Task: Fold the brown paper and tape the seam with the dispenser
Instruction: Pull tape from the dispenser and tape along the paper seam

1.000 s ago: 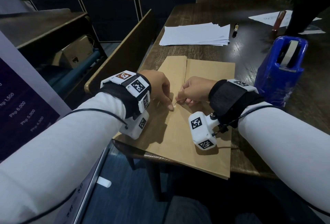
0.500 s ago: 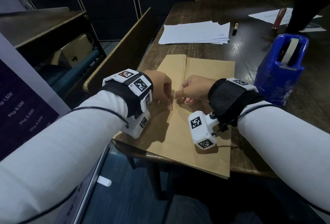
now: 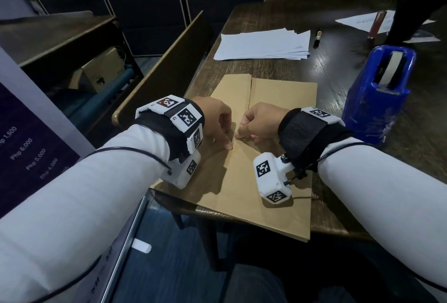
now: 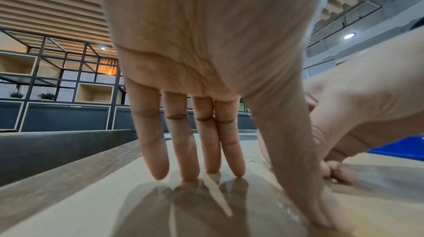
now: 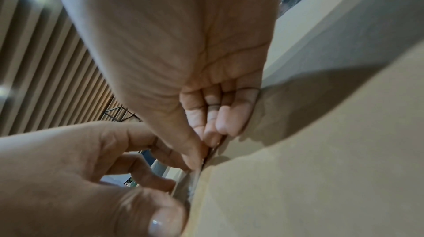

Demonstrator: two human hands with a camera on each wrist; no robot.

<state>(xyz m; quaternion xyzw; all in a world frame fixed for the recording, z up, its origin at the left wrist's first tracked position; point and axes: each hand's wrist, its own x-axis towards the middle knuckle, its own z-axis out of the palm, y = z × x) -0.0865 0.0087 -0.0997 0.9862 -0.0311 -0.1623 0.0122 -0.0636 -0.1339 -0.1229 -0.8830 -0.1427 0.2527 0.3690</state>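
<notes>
left hand (image 3: 215, 119): sitting on the left flap of the brown paper (image 3: 278, 181); in the left wrist view the four fingers (image 4: 190, 143) are lying straight, tips on the paper, thumb stretching down flat beside the seam. Pressing, not gripping.
seam (image 3: 250, 94): running down the middle of the folded sheet, both flaps already meeting edge to edge. Fold is looking done.
tape strip (image 5: 192, 184): a clear piece is lying along the seam between the two hands; shiny in the right wrist view, barely showing from the head view. How much of it is stuck down, I cannot tell.
right hand (image 3: 260, 121): fingers curling in, thumb and fingertips pinching at the seam line right where the tape is sitting. Looks like it is holding the far end of the strip, though the contact is partly hidden.
brown paper location: lying flat on the dark wooden surface (image 3: 338, 80), near edge overhanging toward the person.
tape dispenser (image 3: 377, 94): blue, standing upright to the right of the paper, well apart from both hands, roll loaded.
progress: folding finished, taping underway near the seam's middle.
remaining, my read: smoothing this strip down; the far stretch of seam is showing bare, so more tape probably needed there.
</notes>
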